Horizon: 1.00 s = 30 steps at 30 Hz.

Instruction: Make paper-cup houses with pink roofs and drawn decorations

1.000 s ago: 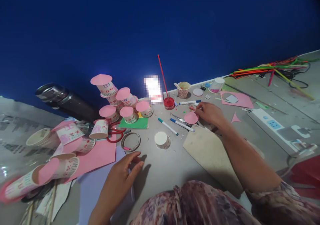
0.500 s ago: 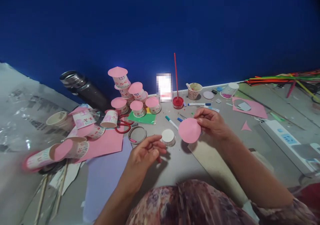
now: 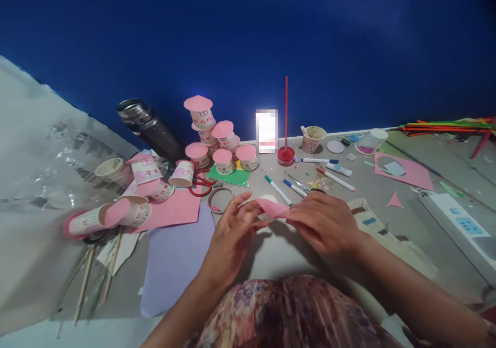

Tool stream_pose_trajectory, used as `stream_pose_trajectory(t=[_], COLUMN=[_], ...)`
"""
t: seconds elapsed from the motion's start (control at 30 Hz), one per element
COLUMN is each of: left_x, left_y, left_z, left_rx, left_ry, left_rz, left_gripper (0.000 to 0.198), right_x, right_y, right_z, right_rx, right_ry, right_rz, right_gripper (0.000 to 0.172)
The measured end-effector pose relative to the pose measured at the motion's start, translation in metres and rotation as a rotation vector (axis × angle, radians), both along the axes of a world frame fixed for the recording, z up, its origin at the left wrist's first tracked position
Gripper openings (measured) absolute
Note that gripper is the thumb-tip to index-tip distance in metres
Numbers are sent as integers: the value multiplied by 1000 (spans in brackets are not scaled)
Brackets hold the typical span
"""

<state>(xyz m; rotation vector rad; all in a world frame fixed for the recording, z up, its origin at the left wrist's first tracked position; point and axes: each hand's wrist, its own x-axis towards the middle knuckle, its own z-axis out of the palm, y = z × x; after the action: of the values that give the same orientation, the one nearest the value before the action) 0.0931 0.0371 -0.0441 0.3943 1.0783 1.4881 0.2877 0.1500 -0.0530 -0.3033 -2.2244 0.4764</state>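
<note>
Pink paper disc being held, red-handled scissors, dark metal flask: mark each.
Pink paper disc (image 3: 273, 208): head view, its visible middle.
Red-handled scissors (image 3: 202, 185): head view, the red handle.
Dark metal flask (image 3: 155, 133): head view, mid body.

- You hold a pink paper piece (image 3: 273, 208).
- Your sleeve (image 3: 294, 312) bears a mottled floral print.
- The wall (image 3: 248, 38) is deep blue.
- The sheet (image 3: 174, 255) is lilac.

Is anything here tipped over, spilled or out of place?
Several paper cups at the left lie on their sides, unlike the upright stack. Coloured scraps litter the table among the markers. Left hand and right hand hold pink paper.
</note>
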Motion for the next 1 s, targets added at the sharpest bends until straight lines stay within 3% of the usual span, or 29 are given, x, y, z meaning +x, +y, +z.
stream_pose_trajectory(t=[0.1, 0.23, 0.3, 0.37, 0.47, 0.53, 0.7, 1.0], left_x=[2, 5, 4, 1, -3, -6, -8, -9], left_y=[-2, -1, -1, -3, -9, -12, -15, -21], left_z=[5, 5, 5, 5, 5, 3, -2, -4], left_rx=[-54, -164, -182, -196, -214, -208, -259, -307], left_ry=[-243, -354, -351, -328, -298, -292, -232, -87], left_rz=[-69, -118, -124, -115, -99, -104, -135, -139], left_gripper=[61, 53, 50, 47, 46, 50, 63, 59], right_x=[-8, -8, 4, 24, 57, 74, 89, 106], right_y=[-12, -15, 0, 25, 68, 89, 105, 133], right_z=[2, 0, -4, -12, -25, -33, -43, -50], right_rx=[177, 211, 180, 106, -136, -268, -326, -305], right_ry=[-36, 4, -1, -120, -495, -748, -836, -807], right_rz=[52, 110, -28, -315, -713, -884, -940, -1066], right_gripper=[31, 19, 12, 13, 22, 25, 29, 33])
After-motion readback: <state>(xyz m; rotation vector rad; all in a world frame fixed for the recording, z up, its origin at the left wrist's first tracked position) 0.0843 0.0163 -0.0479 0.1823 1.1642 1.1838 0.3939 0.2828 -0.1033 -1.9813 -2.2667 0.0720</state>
